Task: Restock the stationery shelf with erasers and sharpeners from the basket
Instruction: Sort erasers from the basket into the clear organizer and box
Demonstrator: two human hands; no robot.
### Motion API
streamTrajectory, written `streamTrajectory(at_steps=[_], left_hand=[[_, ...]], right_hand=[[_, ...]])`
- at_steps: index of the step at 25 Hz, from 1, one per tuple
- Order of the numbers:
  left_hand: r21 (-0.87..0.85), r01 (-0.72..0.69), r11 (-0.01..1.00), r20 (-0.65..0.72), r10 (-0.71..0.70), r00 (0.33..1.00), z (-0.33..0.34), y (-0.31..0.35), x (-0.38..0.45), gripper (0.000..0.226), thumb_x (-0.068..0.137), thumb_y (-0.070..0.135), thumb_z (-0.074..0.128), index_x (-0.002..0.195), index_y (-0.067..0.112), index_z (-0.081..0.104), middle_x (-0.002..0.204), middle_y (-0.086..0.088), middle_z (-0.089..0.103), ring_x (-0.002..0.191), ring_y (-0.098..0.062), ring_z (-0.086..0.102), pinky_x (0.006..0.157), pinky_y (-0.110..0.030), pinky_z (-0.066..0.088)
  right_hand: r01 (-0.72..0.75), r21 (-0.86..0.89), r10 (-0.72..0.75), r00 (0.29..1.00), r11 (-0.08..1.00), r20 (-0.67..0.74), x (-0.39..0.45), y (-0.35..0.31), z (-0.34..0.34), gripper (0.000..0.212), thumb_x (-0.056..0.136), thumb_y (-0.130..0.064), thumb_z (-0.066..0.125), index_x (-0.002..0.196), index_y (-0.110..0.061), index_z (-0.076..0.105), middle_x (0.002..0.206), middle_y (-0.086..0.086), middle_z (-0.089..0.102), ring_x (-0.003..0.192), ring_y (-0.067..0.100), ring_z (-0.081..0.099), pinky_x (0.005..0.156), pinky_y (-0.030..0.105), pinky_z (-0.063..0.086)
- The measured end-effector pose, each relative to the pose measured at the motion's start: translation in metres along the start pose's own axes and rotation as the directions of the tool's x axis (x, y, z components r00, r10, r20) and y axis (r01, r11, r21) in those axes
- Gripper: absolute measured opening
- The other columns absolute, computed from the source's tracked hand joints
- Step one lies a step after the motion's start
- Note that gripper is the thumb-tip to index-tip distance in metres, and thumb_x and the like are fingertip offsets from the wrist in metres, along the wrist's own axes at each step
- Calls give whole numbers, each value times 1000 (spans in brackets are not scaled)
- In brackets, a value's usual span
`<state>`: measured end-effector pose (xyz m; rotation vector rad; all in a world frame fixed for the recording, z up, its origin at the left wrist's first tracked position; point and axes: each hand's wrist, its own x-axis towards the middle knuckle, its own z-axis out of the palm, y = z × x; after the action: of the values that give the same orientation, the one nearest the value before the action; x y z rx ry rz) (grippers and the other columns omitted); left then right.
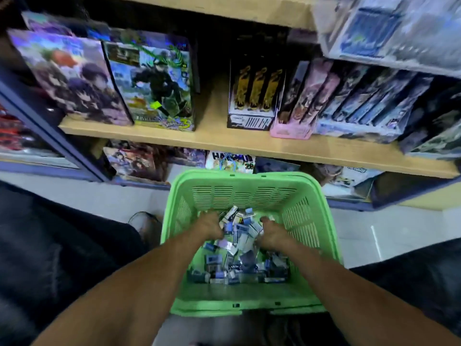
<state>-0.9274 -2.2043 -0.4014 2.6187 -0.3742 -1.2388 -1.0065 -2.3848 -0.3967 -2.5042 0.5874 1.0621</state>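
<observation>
— Reaching into the green plastic basket [252, 193], are both hands down among the stock?

— Yes. The left hand [209, 224] and the right hand [274, 232] are both sunk into the heap of small blue-and-white packets [239, 248], fingers curled into the pile from either side. Each looks to be gathering packets, though the blur hides exactly what each hand has hold of.

— Erasers or sharpeners?

— Too small and smeared to tell. They lie loose over the basket's floor, thickest between the hands.

— And the basket?

— On the floor, just in front of the wooden shelf [249, 143], between the person's knees.

— What's on the shelf?

— Illustrated boxes [152, 83] at the left, a black-and-gold pack [254, 96] in the middle, a pink tray [291, 131] of upright packs beside it.
</observation>
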Motion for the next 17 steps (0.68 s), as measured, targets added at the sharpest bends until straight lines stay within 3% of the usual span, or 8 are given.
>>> streamTrajectory(at_steps=[3,5,8,11,14,15,17], left_hand=[[-131,104,986,-31,-109,994,6,-16,28,80,75,35,80,139,0,47,140,-21,50,127,-35,52,106,-40,46],[-212,136,968,-19,-143,990,0,-17,35,93,73,40,84,143,-2,40,143,-20,46,129,-34,50,106,-37,46],[-286,150,947,34,-146,989,7,-15,46,95,76,41,83,147,0,36,150,-17,40,134,-31,46,107,-34,44],[-333,192,923,69,-180,981,16,-13,58,105,74,49,82,152,4,27,156,-17,28,143,-32,31,113,-35,37],[-549,254,797,179,-185,966,23,-9,65,112,74,45,83,157,12,15,158,-16,23,140,-32,37,109,-38,43],[-621,265,738,202,-176,963,26,-8,66,111,75,43,82,158,16,14,160,-15,21,139,-32,38,109,-38,43],[-717,264,645,206,-165,964,30,-6,66,105,73,46,81,157,23,22,158,-14,22,137,-33,41,110,-37,43]], right_hand=[[-67,177,67,998,982,8,26,-3,14,104,78,-37,81,155,-6,18,153,16,36,136,32,43,103,32,42],[-89,224,96,995,971,-21,41,-12,10,100,77,-40,83,149,-2,25,147,18,43,130,30,48,93,29,43],[-132,296,138,990,946,3,56,-27,8,78,80,-33,81,136,-1,37,132,14,53,114,26,56,74,20,38],[-165,465,165,985,870,42,73,-35,17,79,70,-33,88,130,-3,45,124,11,59,109,26,61,80,27,49],[-154,614,143,987,774,67,127,-6,57,119,23,-45,95,124,-7,44,130,18,58,113,30,62,92,40,55],[-152,621,127,988,769,84,123,-6,55,125,21,-42,92,130,-9,42,132,18,56,115,31,60,91,41,55],[-136,636,141,989,759,43,91,-23,31,96,45,-25,90,130,-13,46,124,14,60,107,28,62,75,33,55]])
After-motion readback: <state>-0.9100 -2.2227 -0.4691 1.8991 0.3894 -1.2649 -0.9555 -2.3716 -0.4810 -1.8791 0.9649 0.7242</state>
